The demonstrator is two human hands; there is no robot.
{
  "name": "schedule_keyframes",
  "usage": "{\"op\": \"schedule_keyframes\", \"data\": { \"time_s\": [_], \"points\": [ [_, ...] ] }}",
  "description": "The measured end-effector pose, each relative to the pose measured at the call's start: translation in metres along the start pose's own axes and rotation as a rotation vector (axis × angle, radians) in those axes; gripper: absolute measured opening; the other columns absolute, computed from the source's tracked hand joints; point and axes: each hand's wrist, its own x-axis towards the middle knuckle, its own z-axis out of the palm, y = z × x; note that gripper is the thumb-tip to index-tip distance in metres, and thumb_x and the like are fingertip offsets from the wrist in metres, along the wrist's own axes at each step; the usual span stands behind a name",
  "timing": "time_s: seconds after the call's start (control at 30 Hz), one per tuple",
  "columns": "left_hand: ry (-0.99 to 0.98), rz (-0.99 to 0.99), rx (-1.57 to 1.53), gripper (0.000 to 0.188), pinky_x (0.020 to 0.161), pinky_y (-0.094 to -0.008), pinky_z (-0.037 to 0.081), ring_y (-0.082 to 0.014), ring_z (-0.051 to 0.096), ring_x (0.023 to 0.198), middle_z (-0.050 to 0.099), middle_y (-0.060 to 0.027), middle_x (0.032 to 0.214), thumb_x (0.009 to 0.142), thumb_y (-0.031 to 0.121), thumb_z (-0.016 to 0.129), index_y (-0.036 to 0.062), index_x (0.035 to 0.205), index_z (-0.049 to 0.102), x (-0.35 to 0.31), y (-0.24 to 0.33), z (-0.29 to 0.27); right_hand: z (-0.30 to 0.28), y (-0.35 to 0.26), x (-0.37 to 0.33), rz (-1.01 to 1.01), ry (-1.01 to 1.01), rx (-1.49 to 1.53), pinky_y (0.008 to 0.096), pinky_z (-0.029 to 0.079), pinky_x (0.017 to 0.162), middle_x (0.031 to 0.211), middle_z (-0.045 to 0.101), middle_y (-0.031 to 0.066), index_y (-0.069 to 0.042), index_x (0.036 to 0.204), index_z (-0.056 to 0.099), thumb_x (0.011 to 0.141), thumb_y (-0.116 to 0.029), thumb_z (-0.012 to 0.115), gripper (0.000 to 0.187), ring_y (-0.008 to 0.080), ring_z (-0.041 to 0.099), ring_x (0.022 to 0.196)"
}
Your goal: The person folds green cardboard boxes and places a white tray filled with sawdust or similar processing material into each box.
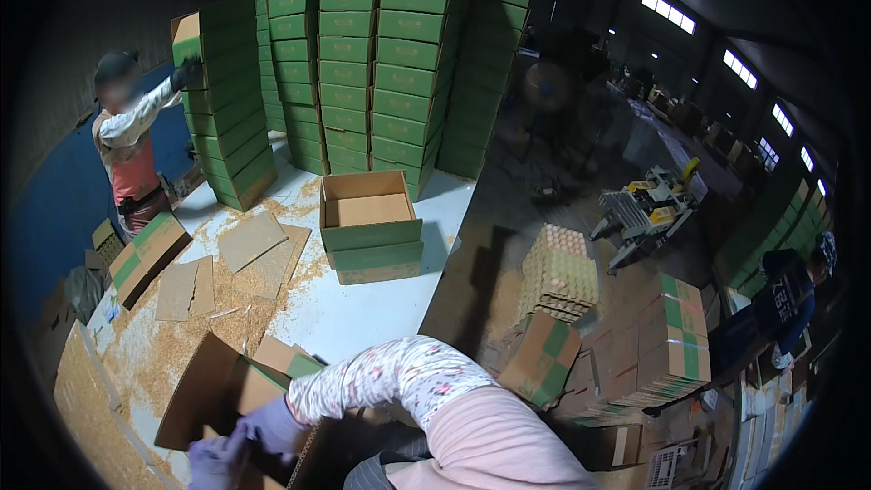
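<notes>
White table (363, 308), open carton (198, 392) beneath right hand (272, 426)

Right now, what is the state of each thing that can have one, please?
Nearest brown cardboard box: open
Purple-gloved left hand: at that box, grip unclear
Purple-gloved right hand: likewise
Green-and-brown cardboard box on white tabletop: upright, open
Green cardboard boxes in columns: stacked
Brown cardboard sheets: lying flat
Pale egg trays: stacked, holding eggs

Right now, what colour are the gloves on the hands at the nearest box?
The gloves are light purple, best in the head view.
</notes>
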Motion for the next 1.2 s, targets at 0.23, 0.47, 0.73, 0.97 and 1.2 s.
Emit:
{"op": "schedule_keyframes", "data": {
  "time_s": [0.23,0.47,0.73,0.97,1.2],
  "points": [
    [0.927,-0.590,0.157,0.097,0.111,-0.0561,0.013,-0.0390,0.020,0.135,0.024,-0.0189,0.146,0.062,0.033,0.072,0.0048,0.142,0.025,0.019,-0.030,0.065,-0.078,-0.026,-0.108,0.382,0.384,0.303,0.0431,0.034,0.100,0.127,0.048,0.0116,-0.004,0.108,0.059,0.080,-0.018,0.063,0.032,0.0337,0.040,0.122],
    [0.647,-0.481,-0.351,0.066,0.083,-0.0424,0.043,-0.0329,0.054,0.091,0.058,-0.0166,0.108,0.075,0.014,0.069,-0.0008,0.133,0.041,-0.015,-0.021,0.032,-0.044,-0.009,-0.096,1.294,0.832,1.081,0.0360,0.046,0.088,0.118,0.046,0.0196,-0.003,0.123,0.046,0.069,-0.033,0.078,0.070,0.0275,0.050,0.106],
    [0.688,0.091,-0.622,0.072,0.103,-0.0459,0.034,-0.0362,0.048,0.117,0.049,-0.0205,0.128,0.066,0.044,0.067,0.0041,0.123,0.051,-0.066,-0.013,0.084,-0.098,0.022,-0.083,1.040,0.419,1.261,0.0282,0.030,0.103,0.136,0.044,0.0140,-0.001,0.142,0.024,0.082,-0.043,0.064,0.084,0.0183,0.039,0.124],
    [0.290,-0.968,-0.871,0.037,0.085,-0.0351,0.046,-0.0268,0.059,0.096,0.059,-0.0209,0.107,0.096,0.028,0.041,0.0051,0.124,0.049,-0.005,0.022,0.241,-0.047,0.073,-0.075,1.128,0.377,1.059,0.0240,0.039,0.088,0.103,0.061,0.0044,-0.004,0.115,0.056,0.089,-0.022,0.057,0.031,0.0135,0.054,0.097],
    [1.325,-1.949,-0.633,0.052,0.100,-0.0371,0.036,-0.0290,0.049,0.117,0.053,-0.0188,0.121,0.085,0.024,0.064,0.0010,0.127,0.045,-0.181,0.087,0.242,-0.002,0.096,-0.118,1.115,0.471,0.958,0.0276,0.041,0.091,0.109,0.060,0.0084,0.001,0.115,0.057,0.095,-0.022,0.046,0.032,0.0163,0.055,0.100]
  ]
}}
